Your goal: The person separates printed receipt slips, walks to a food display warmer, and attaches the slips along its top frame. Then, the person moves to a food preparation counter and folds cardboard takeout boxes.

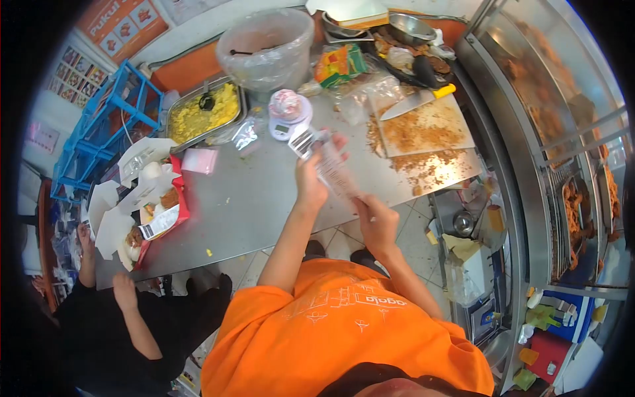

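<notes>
Between my hands is a long printed receipt (335, 173), stretched slantwise above the metal table, with a barcode-like block near its far end. My left hand (314, 180) is closed around the upper part, its fingers partly behind the paper. Lower down, my right hand (377, 223) pinches the near end between thumb and fingers. Just beyond my left hand stands a small white kitchen scale (289, 122), bearing a pinkish-white bundle (285, 104) that looks plastic-wrapped.
Open takeaway boxes (142, 165) with food stand at left, near a co-worker's hands (124, 291). Behind are a tray of yellow food (205, 112) and a plastic-lined tub (264, 59). At right, a yellow-handled knife (417, 102) lies on a crumb-covered cutting board (430, 126).
</notes>
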Motion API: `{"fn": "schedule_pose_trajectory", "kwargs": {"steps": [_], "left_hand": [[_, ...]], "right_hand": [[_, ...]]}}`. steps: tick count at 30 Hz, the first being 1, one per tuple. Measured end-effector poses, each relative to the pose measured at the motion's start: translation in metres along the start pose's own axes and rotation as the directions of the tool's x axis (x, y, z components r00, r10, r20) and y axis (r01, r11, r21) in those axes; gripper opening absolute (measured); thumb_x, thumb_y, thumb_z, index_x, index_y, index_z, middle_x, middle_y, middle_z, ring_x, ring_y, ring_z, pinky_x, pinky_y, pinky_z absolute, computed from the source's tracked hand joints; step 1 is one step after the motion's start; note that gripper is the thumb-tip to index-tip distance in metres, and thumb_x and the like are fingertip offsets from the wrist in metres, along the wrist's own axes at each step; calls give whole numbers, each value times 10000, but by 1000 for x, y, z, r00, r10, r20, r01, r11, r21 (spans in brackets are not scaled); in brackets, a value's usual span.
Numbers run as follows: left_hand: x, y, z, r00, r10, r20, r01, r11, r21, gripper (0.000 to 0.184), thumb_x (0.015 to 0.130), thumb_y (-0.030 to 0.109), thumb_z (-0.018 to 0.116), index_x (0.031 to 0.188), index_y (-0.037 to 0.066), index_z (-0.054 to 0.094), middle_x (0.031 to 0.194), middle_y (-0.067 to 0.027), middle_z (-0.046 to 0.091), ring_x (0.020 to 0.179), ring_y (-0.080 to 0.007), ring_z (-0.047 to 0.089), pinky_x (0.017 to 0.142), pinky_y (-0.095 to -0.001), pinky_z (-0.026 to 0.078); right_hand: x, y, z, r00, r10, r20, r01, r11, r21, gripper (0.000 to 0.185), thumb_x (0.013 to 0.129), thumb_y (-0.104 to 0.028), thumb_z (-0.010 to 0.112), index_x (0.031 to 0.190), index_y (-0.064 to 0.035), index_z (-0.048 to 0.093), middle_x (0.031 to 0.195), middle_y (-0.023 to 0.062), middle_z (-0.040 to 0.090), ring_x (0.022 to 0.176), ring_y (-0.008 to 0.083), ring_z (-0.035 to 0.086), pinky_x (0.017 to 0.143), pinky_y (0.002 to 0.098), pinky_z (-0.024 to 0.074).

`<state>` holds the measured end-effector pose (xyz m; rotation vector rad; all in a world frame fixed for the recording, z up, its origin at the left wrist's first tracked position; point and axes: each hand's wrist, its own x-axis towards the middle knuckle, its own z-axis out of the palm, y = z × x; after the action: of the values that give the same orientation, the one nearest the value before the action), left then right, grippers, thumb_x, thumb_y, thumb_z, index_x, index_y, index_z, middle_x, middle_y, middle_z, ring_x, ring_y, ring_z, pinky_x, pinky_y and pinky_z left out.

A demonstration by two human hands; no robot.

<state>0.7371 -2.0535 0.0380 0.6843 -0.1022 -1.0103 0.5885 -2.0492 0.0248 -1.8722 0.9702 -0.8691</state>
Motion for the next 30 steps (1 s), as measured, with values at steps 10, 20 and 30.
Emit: {"fn": "schedule_pose_trajectory", "kwargs": {"steps": [10, 20, 30], "left_hand": [[23, 52, -170, 750, 596, -287, -359, 731, 581, 453, 874, 244, 478, 1297, 103, 398, 1134, -112, 502, 1075, -206, 484, 857, -342, 398], [3, 61, -174, 858, 368, 360, -229, -354, 907, 516, 857, 459, 458, 1324, 249, 395, 1411, 18, 304, 1330, -261, 205, 958, -666, -3], [-47, 54, -188, 661, 607, 441, -219, -406, 887, 454, 874, 368, 453, 1269, 146, 453, 1361, -104, 333, 1294, -345, 219, 1001, -611, 69]], "right_hand": [[4, 31, 174, 821, 397, 410, -571, 544, 615, 224, 872, -93, 474, 992, 72, 567, 726, 213, 630, 597, 185, 651, 457, 298, 472], [48, 20, 136, 934, 214, 286, -5, 808, -588, 477, 850, -384, 471, 570, -27, 621, 619, 213, 594, 554, 368, 594, 516, 456, 457], [20, 33, 70, 756, -442, 483, 596, 769, -229, 168, 776, -193, 621, 736, -58, 529, 654, 91, 535, 592, 275, 549, 481, 397, 408]]}}
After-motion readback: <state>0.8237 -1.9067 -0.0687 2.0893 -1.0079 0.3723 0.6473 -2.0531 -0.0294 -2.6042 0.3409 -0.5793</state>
